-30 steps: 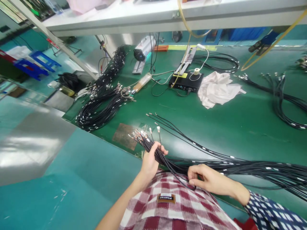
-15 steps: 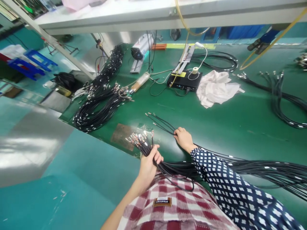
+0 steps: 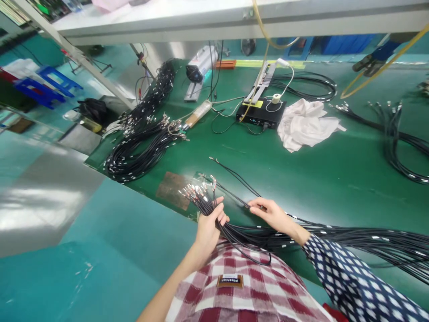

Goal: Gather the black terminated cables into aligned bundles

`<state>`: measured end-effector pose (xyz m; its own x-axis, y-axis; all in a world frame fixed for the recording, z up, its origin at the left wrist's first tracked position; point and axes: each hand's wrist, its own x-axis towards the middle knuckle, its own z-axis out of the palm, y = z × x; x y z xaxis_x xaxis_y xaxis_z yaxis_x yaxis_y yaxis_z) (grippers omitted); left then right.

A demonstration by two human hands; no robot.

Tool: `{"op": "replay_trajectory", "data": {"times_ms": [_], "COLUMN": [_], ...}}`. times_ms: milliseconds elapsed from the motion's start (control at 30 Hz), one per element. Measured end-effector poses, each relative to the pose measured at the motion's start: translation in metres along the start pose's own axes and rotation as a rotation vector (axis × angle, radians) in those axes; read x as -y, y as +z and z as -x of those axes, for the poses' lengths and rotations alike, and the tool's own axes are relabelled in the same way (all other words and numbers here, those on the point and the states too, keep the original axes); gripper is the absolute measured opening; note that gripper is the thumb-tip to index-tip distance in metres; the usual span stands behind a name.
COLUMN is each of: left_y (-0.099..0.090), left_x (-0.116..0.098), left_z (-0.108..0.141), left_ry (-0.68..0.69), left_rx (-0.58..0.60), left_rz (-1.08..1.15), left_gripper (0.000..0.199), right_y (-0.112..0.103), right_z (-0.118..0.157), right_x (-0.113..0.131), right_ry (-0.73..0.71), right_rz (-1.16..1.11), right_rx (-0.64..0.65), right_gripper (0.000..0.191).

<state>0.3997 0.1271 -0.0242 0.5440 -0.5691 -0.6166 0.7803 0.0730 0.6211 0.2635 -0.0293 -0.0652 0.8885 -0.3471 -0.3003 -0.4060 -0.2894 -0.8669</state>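
Observation:
A bundle of black cables (image 3: 234, 232) with metal end terminals is gripped in my left hand (image 3: 211, 221), near the table's front edge. The terminals fan out above that fist, pointing up and left. To the right, my right hand (image 3: 270, 214) pinches a single black cable (image 3: 231, 193) between thumb and fingers; its tip passes behind the bundle's terminals. Two loose cables (image 3: 236, 174) lie on the green table just beyond, their ends free. The long tail of cables (image 3: 368, 239) with white labels runs off to the right under my right forearm.
Coiled cable bundles (image 3: 134, 156) lie at the left. Behind stand a black box (image 3: 258, 115), a white cloth (image 3: 304, 125) and a grey machine (image 3: 203, 62). More cables (image 3: 395, 134) rest at the right. A shelf (image 3: 214, 29) spans the back; yellow hoses hang from above.
My right hand has moved right and slightly toward me, drawing one cable closer to the bundle, apart from the loose ones. My left hand keeps its hold on the bundle.

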Motion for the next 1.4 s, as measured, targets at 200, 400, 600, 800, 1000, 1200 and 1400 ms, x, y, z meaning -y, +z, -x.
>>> {"op": "replay_trajectory", "data": {"times_ms": [200, 400, 600, 800, 1000, 1200, 1400], "left_y": [0.012, 0.012, 0.001, -0.003, 0.001, 0.006, 0.002], "left_x": [-0.005, -0.005, -0.003, -0.008, -0.008, -0.007, -0.006], "left_z": [-0.002, -0.004, -0.006, -0.011, -0.011, -0.009, -0.004], "left_ry": [-0.02, 0.007, 0.05, -0.068, -0.059, -0.037, -0.025], "left_rx": [0.083, 0.118, 0.093, 0.05, 0.134, 0.171, 0.143], "left_rz": [-0.053, -0.117, -0.076, -0.043, 0.052, 0.035, -0.014], "left_gripper": [0.031, 0.02, 0.017, 0.03, 0.017, 0.021, 0.018], "right_y": [0.009, 0.025, 0.011, -0.004, -0.014, -0.036, 0.005], "right_z": [0.043, 0.044, 0.061, 0.109, 0.107, 0.007, -0.07], "right_x": [0.025, 0.035, 0.029, 0.015, 0.033, 0.014, -0.024], "right_ry": [-0.047, -0.136, -0.063, -0.019, 0.057, 0.137, 0.25], "right_rz": [-0.206, -0.155, -0.152, 0.027, 0.144, 0.297, 0.43], "right_rx": [-0.098, -0.147, -0.249, -0.08, 0.21, -0.149, -0.327], "right_gripper": [0.021, 0.018, 0.019, 0.018, 0.016, 0.024, 0.016]}}
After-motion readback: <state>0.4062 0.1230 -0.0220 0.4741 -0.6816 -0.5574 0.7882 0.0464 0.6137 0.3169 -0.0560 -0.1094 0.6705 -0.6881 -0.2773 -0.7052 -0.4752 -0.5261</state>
